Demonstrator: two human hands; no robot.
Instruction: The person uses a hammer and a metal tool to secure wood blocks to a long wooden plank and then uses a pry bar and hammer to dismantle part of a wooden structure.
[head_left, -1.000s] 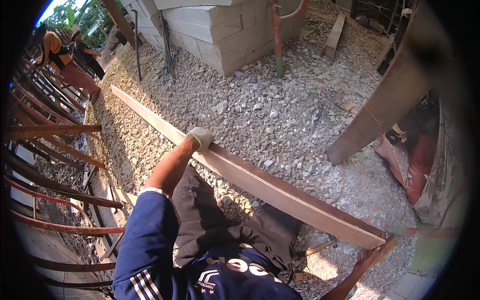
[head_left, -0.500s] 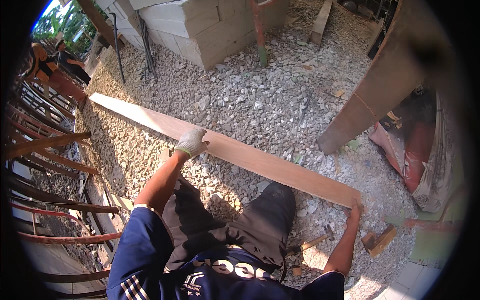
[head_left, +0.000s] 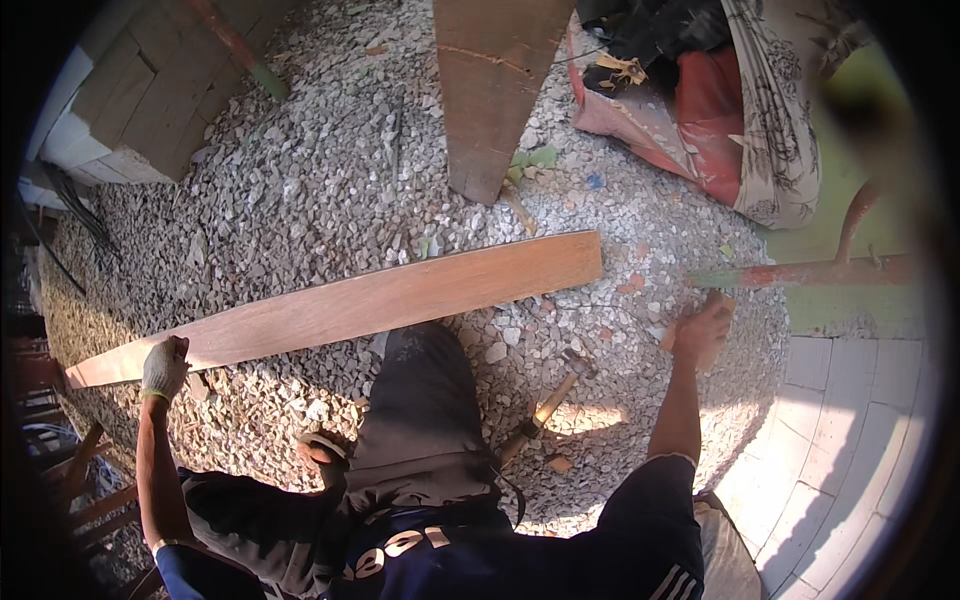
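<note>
Clamps gloved left fingers on plank; stretches right arm outward, clamping bare right fingers on block.

Loose, stony gravel makes the ground. A long, flat wooden plank lies across it from nine o'clock to two. At five o'clock lies a wooden-handled hammer, with a small wood offcut just beyond. Green leaves lie toward one o'clock, near the plank.

Loose gravel, a pale block wall, a long plank and a hammer show a building site.
</note>
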